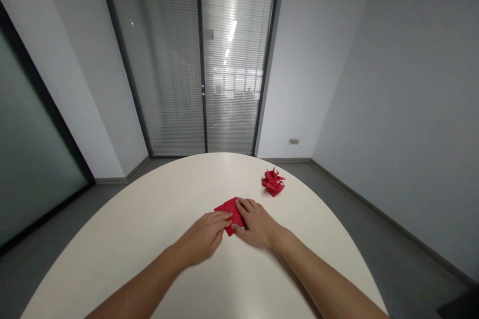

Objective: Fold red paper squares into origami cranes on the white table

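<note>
On the desk [149,204], red paper [234,209] lies between and partly under both hands. Left hand [203,237]: fingers together on it; pinch cannot be told. Right hand [260,225]: thumb and fingers apart, touching it. Red folded pile [273,184] beyond, rightward.

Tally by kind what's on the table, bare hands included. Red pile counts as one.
Hands: 2 (left hand, right hand)
Red paper at the hands: 1
Red folded-paper pile: 1 (its separate pieces can't be counted reliably)
Total: 4
</note>
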`<state>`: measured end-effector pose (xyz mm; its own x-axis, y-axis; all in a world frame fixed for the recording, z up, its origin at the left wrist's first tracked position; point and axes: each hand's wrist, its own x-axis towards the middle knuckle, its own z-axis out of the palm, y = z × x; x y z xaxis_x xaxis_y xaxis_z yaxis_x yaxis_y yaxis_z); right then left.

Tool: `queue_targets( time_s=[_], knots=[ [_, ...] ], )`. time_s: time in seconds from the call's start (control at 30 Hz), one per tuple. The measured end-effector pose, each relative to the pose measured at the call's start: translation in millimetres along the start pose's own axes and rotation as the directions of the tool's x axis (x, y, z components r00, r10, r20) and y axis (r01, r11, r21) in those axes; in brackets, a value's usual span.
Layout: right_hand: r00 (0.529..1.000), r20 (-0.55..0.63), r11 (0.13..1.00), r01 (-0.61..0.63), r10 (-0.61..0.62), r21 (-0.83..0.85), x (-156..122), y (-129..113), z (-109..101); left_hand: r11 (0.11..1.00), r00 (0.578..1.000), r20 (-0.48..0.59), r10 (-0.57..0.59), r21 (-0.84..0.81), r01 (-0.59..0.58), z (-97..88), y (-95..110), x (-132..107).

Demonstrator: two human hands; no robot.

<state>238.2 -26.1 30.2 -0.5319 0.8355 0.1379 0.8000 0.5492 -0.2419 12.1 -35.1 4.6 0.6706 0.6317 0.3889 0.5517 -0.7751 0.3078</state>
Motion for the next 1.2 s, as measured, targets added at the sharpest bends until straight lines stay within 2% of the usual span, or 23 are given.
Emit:
queue_targets(
  time_s=[0.17,0.37,0.5,0.67,0.83,1.03,1.2],
  knots=[
    [0.994,0.100,0.997,-0.050,0.045,0.052,-0.9,2.5,6.9,1.000,1.000,-0.014,-0.006,-0.001,0.006,0.1,1.2,1.1],
    [0.986,0.153,0.995,-0.070,0.059,0.071,-0.7,4.4,5.0,1.000,1.000,-0.002,0.008,0.005,-0.008,-3.0,3.7,1.0],
    [0.980,0.165,0.991,-0.126,0.115,0.055,-0.7,6.4,2.2,1.000,1.000,0.002,0.027,0.011,-0.027,-5.9,5.4,-1.0],
    [0.973,0.106,0.977,-0.209,0.204,0.033,0.5,10.2,3.4,1.000,1.000,0.007,0.026,0.007,-0.026,-10.3,8.5,-2.6],
    [0.975,-0.064,0.977,-0.215,0.213,-0.011,5.2,12.3,7.6,1.000,1.000,0.020,0.014,0.006,-0.014,-11.7,8.5,-2.7],
    [0.967,-0.241,0.997,-0.079,0.083,0.027,10.7,16.0,6.9,1.000,1.000,0.014,0.016,-0.027,-0.016,-13.7,11.5,-2.5],
    [0.971,-0.239,0.999,0.001,0.010,0.043,10.7,13.4,4.3,0.999,0.999,0.019,0.033,-0.023,-0.032,-11.4,9.8,-1.6]
  ],
)
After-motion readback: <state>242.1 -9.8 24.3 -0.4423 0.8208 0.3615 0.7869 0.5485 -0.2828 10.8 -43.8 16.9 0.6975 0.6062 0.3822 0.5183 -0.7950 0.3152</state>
